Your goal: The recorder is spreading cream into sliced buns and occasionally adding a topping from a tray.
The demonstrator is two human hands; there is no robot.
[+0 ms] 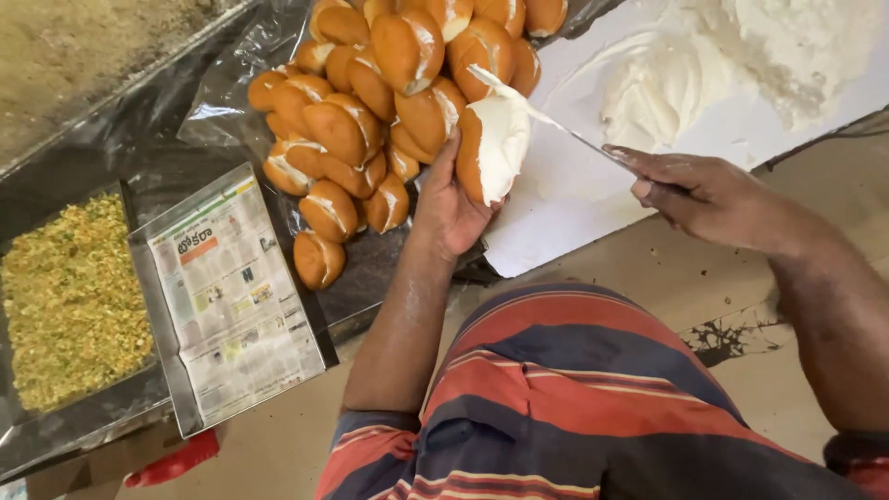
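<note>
The left hand [449, 208] is grasping 1 split bun [491, 139], with its fingers clenched around the brown crust from below and behind. The bun is being held upright just above the near edge of the bun pile [370, 111], with its cut face turned toward the right hand. A thick layer of white cream is covering that cut face.

The right hand [704, 194] is gripping a thin metal knife [556, 125], its fingers closed around the handle end. The blade is extending leftward and upward, and its tip is touching the cream at the top of the held bun. Smears of cream are showing on the fingers of the right hand.

The bun pile is resting on a dark plastic sheet [222, 83]. Many of the piled buns are showing a white cream line along the split.

A white sheet [565, 199] is lying on the table [667, 278] just beside the pile, on the right. 2 mounds of white cream [741, 65] are sitting on its far part, well apart from the held bun.

On the left, 1 metal tray lined with newspaper [236, 296] is standing beside 1 tray of yellow-green crumbs [69, 296]. The 2 trays are touching along 1 edge. 1 red object [176, 461] is lying below the lined tray; its kind cannot be told.
</note>
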